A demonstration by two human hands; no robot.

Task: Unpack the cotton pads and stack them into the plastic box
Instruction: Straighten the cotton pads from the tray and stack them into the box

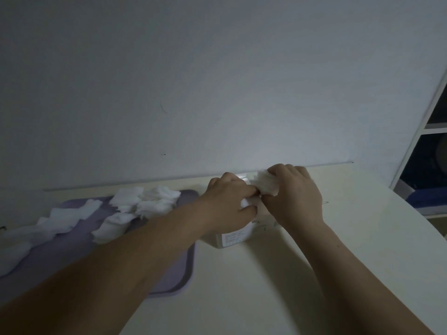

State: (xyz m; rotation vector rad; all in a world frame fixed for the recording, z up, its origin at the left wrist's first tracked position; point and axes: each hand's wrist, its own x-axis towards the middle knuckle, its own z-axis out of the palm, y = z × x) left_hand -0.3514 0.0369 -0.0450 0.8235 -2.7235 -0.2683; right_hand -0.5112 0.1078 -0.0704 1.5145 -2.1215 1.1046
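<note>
A clear plastic box point(229, 238) with a small label stands on the cream table, mostly hidden under both hands. My right hand point(294, 194) grips a white stack of cotton pads point(264, 186) over the box top. My left hand point(229, 201) sits beside it, its fingers curled and pinching the lower end of the same stack. Loose cotton pads point(145, 201) lie scattered in heaps on a lilac tray point(169, 269) to the left.
The cream table point(290, 274) runs to a grey wall just behind the box. A white shelf unit point(425, 126) with dark compartments stands at the right edge. The scene is dim.
</note>
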